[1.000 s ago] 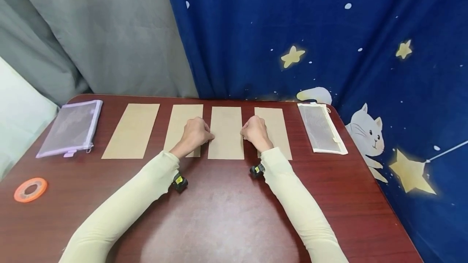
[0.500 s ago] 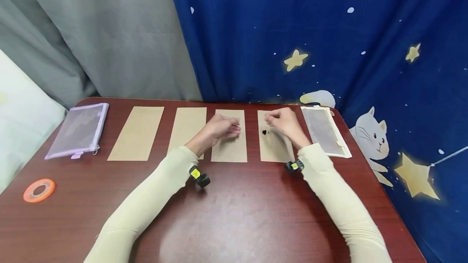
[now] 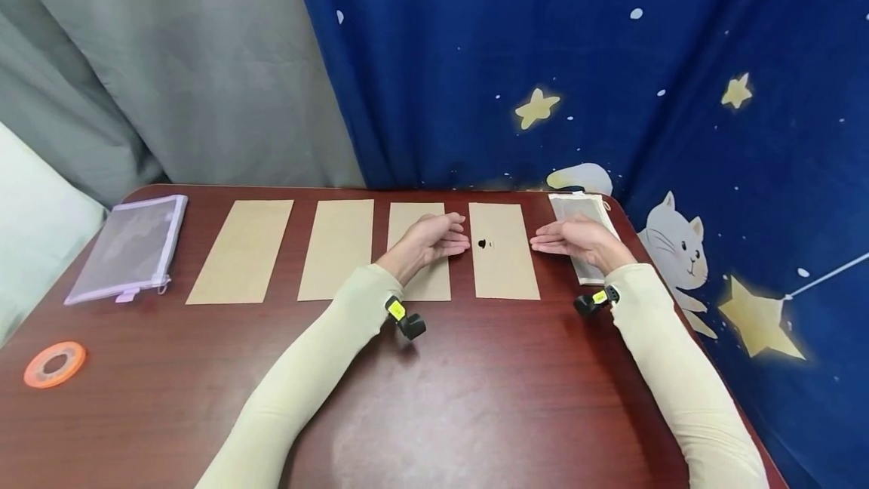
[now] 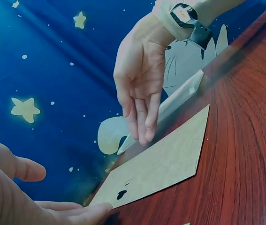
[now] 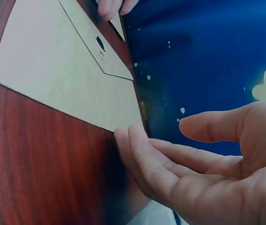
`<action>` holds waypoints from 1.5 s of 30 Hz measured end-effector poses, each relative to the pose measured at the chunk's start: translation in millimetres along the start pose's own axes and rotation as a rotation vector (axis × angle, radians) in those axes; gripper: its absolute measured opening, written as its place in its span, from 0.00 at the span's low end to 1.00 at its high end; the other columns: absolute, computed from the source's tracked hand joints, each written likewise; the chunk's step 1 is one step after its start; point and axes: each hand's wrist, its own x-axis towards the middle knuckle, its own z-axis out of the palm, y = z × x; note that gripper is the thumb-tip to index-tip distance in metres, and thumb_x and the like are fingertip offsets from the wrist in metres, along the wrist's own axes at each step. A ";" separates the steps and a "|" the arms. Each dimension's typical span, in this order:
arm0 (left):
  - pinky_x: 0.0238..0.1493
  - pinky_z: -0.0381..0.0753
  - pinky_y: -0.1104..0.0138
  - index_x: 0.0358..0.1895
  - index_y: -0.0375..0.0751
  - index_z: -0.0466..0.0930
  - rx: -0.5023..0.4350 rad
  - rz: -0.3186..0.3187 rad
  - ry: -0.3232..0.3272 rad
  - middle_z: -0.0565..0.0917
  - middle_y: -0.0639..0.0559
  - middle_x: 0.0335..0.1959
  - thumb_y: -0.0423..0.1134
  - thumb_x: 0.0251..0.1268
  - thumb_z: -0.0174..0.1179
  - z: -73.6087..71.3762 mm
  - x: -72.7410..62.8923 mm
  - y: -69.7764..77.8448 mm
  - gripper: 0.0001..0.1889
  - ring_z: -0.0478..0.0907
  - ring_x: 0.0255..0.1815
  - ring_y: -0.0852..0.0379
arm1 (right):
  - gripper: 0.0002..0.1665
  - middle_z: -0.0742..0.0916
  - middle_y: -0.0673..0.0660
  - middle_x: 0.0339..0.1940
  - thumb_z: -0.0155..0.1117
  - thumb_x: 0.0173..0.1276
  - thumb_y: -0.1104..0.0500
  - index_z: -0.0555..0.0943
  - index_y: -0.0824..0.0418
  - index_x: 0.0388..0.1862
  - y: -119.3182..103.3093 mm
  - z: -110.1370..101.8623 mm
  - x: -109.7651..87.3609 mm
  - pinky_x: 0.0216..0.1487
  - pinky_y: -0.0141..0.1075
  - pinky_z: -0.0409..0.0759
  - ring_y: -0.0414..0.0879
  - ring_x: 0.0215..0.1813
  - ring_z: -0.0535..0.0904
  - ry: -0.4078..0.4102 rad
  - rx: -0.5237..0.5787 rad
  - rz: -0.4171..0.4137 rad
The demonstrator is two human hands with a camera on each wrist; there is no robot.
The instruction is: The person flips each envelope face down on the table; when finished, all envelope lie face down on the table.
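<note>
The rightmost kraft-paper sheet (image 3: 505,262) lies flat between my two hands. It bears a small black mark (image 3: 482,244), and a flap-like line (image 5: 83,40) crosses it in the right wrist view. My left hand (image 3: 434,238) is over the neighbouring kraft-paper sheet (image 3: 428,281), fingers extended toward the marked sheet's left edge. On the other side, my right hand (image 3: 577,238) has its fingers extended, tips close to the right edge. It partly hides a white-trimmed mesh zip pouch (image 3: 589,274). Both hands hold nothing.
Two more kraft-paper sheets, one at middle left (image 3: 337,255) and one farther left (image 3: 241,255), lie in the same row. A lilac mesh zip pouch (image 3: 129,247) is at the left end, an orange ring (image 3: 37,368) nearer the front. Curtains (image 3: 434,59) hang behind the table's back edge.
Both hands have moved right from the third sheet to either side of the rightmost one. Fingers that were pinched together at the third sheet's edges are now straightened, and the black mark is uncovered.
</note>
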 end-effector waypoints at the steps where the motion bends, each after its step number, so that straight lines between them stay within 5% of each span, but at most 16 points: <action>1: 0.71 0.77 0.57 0.69 0.23 0.67 0.005 -0.001 0.008 0.75 0.26 0.66 0.39 0.77 0.52 0.4 0.6 -0.3 0.26 0.76 0.68 0.38 | 0.27 0.78 0.72 0.63 0.41 0.80 0.71 0.57 0.84 0.72 1.5 -1.3 0.4 0.72 0.45 0.73 0.45 0.50 0.87 0.002 0.024 0.016; 6: 0.69 0.78 0.58 0.69 0.23 0.66 0.040 0.003 0.037 0.76 0.27 0.64 0.39 0.77 0.53 4.1 4.7 -2.1 0.26 0.77 0.67 0.39 | 0.22 0.80 0.71 0.60 0.44 0.82 0.66 0.61 0.78 0.68 4.2 -2.2 1.1 0.70 0.43 0.75 0.47 0.49 0.88 0.031 0.092 0.052; 11: 0.68 0.80 0.59 0.67 0.24 0.68 0.072 0.012 0.048 0.77 0.29 0.63 0.39 0.76 0.53 10.2 8.0 -2.1 0.25 0.78 0.66 0.39 | 0.29 0.79 0.71 0.61 0.43 0.83 0.63 0.56 0.77 0.75 2.6 2.3 1.4 0.60 0.36 0.84 0.45 0.47 0.88 0.052 0.085 0.042; 17: 0.66 0.81 0.61 0.66 0.25 0.70 0.103 0.014 0.074 0.77 0.31 0.61 0.39 0.76 0.53 13.6 8.9 -1.3 0.23 0.79 0.63 0.42 | 0.29 0.89 0.56 0.38 0.44 0.82 0.65 0.58 0.78 0.75 3.3 8.7 -0.7 0.43 0.27 0.88 0.40 0.38 0.89 0.084 0.070 0.036; 32: 0.65 0.82 0.59 0.61 0.23 0.73 0.077 0.005 0.017 0.77 0.41 0.40 0.27 0.75 0.50 3.1 5.9 -1.0 0.16 0.78 0.39 0.53 | 0.26 0.86 0.43 0.28 0.57 0.73 0.73 0.68 0.81 0.67 19.7 37.3 -3.0 0.41 0.24 0.86 0.31 0.33 0.83 0.217 0.076 -0.164; 45: 0.41 0.90 0.67 0.56 0.23 0.81 -0.025 0.110 0.041 0.86 0.48 0.23 0.23 0.65 0.63 -11.7 0.5 7.6 0.17 0.84 0.24 0.59 | 0.24 0.86 0.42 0.27 0.56 0.73 0.73 0.68 0.81 0.65 8.1 48.8 -11.9 0.39 0.22 0.85 0.31 0.31 0.81 0.203 0.145 -0.264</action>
